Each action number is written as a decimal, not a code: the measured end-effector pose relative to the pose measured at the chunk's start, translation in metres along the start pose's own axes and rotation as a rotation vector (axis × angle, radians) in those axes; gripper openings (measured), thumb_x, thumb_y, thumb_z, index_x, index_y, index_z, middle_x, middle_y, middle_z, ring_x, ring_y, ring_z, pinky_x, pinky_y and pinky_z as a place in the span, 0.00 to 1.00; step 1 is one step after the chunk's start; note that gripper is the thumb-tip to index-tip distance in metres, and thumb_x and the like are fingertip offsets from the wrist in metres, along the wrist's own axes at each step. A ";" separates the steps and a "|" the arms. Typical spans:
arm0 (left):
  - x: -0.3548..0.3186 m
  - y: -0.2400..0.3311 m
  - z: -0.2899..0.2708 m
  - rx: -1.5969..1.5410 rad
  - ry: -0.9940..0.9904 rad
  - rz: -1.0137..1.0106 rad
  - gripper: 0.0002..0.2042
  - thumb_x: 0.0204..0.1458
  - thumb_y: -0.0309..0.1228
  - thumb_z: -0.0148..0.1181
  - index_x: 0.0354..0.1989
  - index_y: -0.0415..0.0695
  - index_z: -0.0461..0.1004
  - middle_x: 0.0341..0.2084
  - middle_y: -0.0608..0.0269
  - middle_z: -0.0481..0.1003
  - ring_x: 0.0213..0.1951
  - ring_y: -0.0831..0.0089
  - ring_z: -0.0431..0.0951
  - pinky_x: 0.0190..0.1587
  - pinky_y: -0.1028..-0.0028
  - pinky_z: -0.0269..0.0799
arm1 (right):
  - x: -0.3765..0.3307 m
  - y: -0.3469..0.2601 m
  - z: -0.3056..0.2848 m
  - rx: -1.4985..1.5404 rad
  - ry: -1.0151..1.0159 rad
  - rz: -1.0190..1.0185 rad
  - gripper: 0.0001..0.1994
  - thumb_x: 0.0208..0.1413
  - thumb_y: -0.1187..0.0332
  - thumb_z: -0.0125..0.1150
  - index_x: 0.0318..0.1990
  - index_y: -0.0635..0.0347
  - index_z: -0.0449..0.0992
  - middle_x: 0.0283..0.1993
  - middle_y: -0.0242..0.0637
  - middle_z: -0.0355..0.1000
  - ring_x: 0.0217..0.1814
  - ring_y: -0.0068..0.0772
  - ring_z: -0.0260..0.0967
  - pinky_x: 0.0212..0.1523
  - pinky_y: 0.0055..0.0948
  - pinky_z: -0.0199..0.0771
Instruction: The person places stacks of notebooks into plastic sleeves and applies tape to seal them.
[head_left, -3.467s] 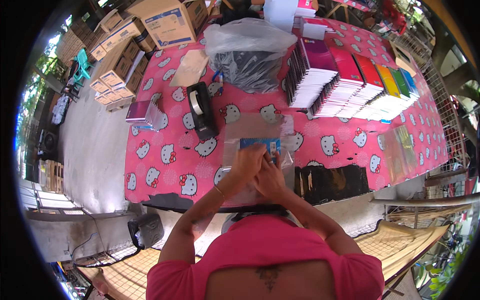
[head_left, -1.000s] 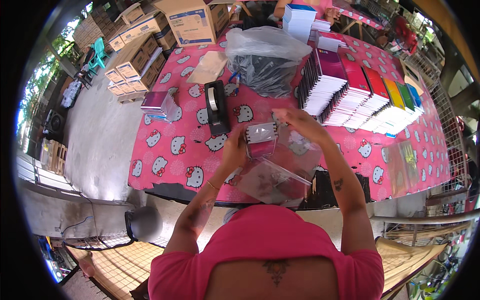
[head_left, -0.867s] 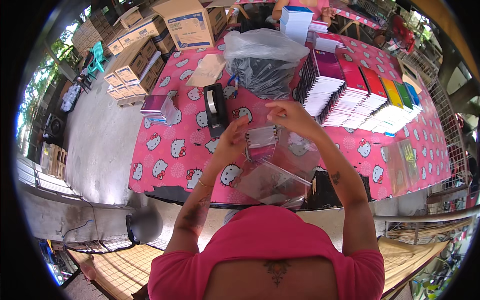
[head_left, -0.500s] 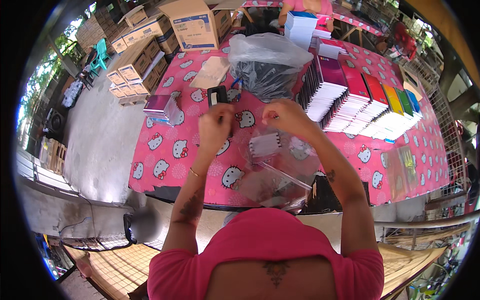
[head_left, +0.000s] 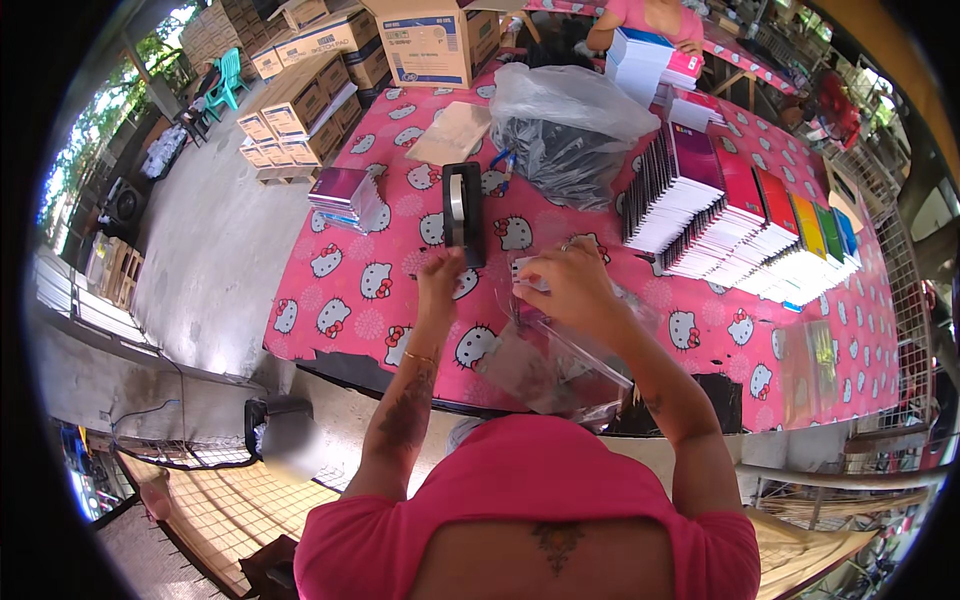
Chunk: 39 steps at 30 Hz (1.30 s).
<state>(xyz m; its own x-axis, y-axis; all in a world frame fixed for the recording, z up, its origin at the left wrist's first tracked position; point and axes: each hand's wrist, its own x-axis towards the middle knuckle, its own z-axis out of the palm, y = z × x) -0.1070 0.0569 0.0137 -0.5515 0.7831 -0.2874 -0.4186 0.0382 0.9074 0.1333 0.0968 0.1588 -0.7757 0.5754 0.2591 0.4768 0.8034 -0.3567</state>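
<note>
Black dispenser (head_left: 463, 210) near curled left hand (head_left: 439, 277); right hand (head_left: 570, 284) bent over notebook (head_left: 519, 268); grips unclear.

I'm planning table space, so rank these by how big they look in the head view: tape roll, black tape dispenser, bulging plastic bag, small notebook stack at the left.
1. Bulging plastic bag
2. Black tape dispenser and small notebook stack: areas look too alike to rank
3. Tape roll

Printed lettering (head_left: 328, 44) (some on blue) on brown cardboard cartons (head_left: 425, 50)
</note>
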 end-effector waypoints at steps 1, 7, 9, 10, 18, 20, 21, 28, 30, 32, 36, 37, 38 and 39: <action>0.006 -0.004 -0.006 0.171 0.019 0.132 0.09 0.52 0.33 0.65 0.35 0.41 0.82 0.25 0.67 0.80 0.30 0.77 0.78 0.34 0.73 0.72 | 0.000 -0.003 0.002 0.001 0.016 -0.007 0.13 0.52 0.52 0.66 0.38 0.49 0.83 0.36 0.31 0.78 0.42 0.35 0.75 0.55 0.44 0.61; -0.008 0.055 -0.008 1.401 0.039 0.492 0.07 0.53 0.27 0.61 0.38 0.43 0.82 0.24 0.64 0.80 0.28 0.76 0.78 0.33 0.72 0.74 | -0.003 -0.001 0.013 -0.054 0.147 -0.050 0.14 0.52 0.54 0.66 0.42 0.48 0.82 0.37 0.32 0.77 0.41 0.35 0.75 0.52 0.44 0.62; -0.028 0.072 0.010 0.870 -0.395 0.537 0.09 0.54 0.22 0.60 0.43 0.42 0.81 0.33 0.63 0.80 0.36 0.75 0.80 0.39 0.72 0.74 | 0.000 -0.003 0.013 -0.077 0.156 -0.048 0.15 0.51 0.53 0.66 0.43 0.48 0.82 0.37 0.32 0.77 0.41 0.35 0.75 0.52 0.44 0.62; -0.035 0.075 0.019 0.592 -0.597 0.539 0.11 0.55 0.19 0.60 0.45 0.42 0.80 0.38 0.63 0.80 0.40 0.74 0.80 0.41 0.71 0.74 | 0.001 -0.004 0.011 -0.093 0.148 -0.036 0.15 0.51 0.53 0.67 0.43 0.47 0.82 0.37 0.32 0.77 0.41 0.35 0.75 0.51 0.44 0.62; -0.023 0.099 0.044 0.694 -0.957 0.755 0.10 0.54 0.20 0.65 0.44 0.43 0.81 0.42 0.65 0.73 0.48 0.73 0.74 0.49 0.74 0.71 | -0.002 0.005 -0.012 -0.025 0.139 -0.101 0.22 0.46 0.48 0.71 0.45 0.49 0.80 0.42 0.37 0.74 0.48 0.41 0.73 0.54 0.45 0.62; -0.021 0.101 0.043 0.671 -0.968 0.729 0.08 0.53 0.21 0.66 0.41 0.44 0.82 0.45 0.64 0.71 0.49 0.72 0.73 0.50 0.72 0.71 | -0.007 0.023 -0.032 0.034 0.312 -0.068 0.25 0.43 0.49 0.74 0.47 0.49 0.78 0.47 0.40 0.72 0.52 0.42 0.70 0.54 0.45 0.63; -0.021 0.100 0.045 0.642 -0.951 0.683 0.08 0.53 0.21 0.66 0.40 0.44 0.83 0.47 0.63 0.70 0.49 0.72 0.73 0.50 0.71 0.70 | -0.017 0.039 -0.033 0.200 0.297 0.041 0.26 0.43 0.50 0.75 0.48 0.49 0.77 0.49 0.40 0.70 0.54 0.43 0.69 0.54 0.46 0.63; -0.024 0.073 0.088 0.878 -0.854 1.060 0.09 0.47 0.21 0.69 0.35 0.51 0.84 0.64 0.58 0.63 0.62 0.56 0.64 0.61 0.61 0.63 | -0.042 0.081 0.044 0.308 0.075 -0.139 0.28 0.39 0.58 0.78 0.52 0.50 0.78 0.62 0.40 0.64 0.66 0.45 0.60 0.61 0.47 0.63; -0.020 0.062 0.092 0.996 -0.800 1.220 0.12 0.45 0.23 0.71 0.37 0.54 0.83 0.65 0.55 0.61 0.64 0.51 0.62 0.63 0.58 0.61 | -0.045 0.076 0.048 0.234 0.068 -0.195 0.28 0.39 0.59 0.78 0.52 0.51 0.79 0.68 0.41 0.59 0.70 0.46 0.58 0.63 0.46 0.62; -0.020 0.053 0.095 1.029 -0.735 1.254 0.15 0.44 0.26 0.72 0.42 0.56 0.82 0.66 0.50 0.59 0.66 0.46 0.59 0.65 0.54 0.58 | -0.050 0.075 0.054 0.275 0.087 -0.126 0.27 0.40 0.59 0.78 0.52 0.52 0.80 0.73 0.42 0.53 0.72 0.48 0.55 0.65 0.45 0.61; -0.026 0.038 0.107 0.889 -0.587 1.072 0.25 0.48 0.29 0.70 0.56 0.54 0.73 0.66 0.45 0.58 0.65 0.47 0.61 0.64 0.53 0.60 | -0.046 0.076 0.057 0.539 0.139 -0.113 0.25 0.46 0.56 0.76 0.52 0.53 0.80 0.77 0.41 0.45 0.72 0.46 0.56 0.68 0.44 0.58; -0.027 0.036 0.108 0.844 -0.547 1.026 0.28 0.49 0.29 0.70 0.60 0.52 0.70 0.65 0.45 0.60 0.64 0.50 0.63 0.63 0.54 0.62 | -0.044 0.077 0.057 0.686 0.116 -0.047 0.24 0.48 0.56 0.75 0.52 0.53 0.80 0.77 0.41 0.45 0.72 0.45 0.56 0.68 0.43 0.58; -0.027 0.040 0.105 0.624 -0.617 0.750 0.28 0.51 0.29 0.69 0.62 0.49 0.67 0.64 0.48 0.62 0.62 0.54 0.66 0.61 0.58 0.64 | -0.041 0.079 0.055 0.830 0.096 0.017 0.24 0.50 0.56 0.74 0.53 0.52 0.79 0.77 0.41 0.45 0.72 0.43 0.56 0.68 0.42 0.58; -0.028 0.044 0.094 0.401 -0.663 0.471 0.29 0.53 0.30 0.68 0.64 0.47 0.65 0.62 0.50 0.64 0.60 0.59 0.68 0.59 0.61 0.66 | -0.035 0.067 0.042 1.073 0.138 0.163 0.23 0.52 0.58 0.72 0.54 0.53 0.78 0.76 0.40 0.47 0.72 0.40 0.56 0.68 0.41 0.58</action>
<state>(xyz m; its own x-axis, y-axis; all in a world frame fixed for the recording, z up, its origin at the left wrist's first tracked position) -0.0426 0.0946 0.0907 -0.0215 0.9644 0.2635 0.0959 -0.2604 0.9607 0.1753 0.1238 0.0877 -0.6512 0.7288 0.2117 -0.0904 0.2025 -0.9751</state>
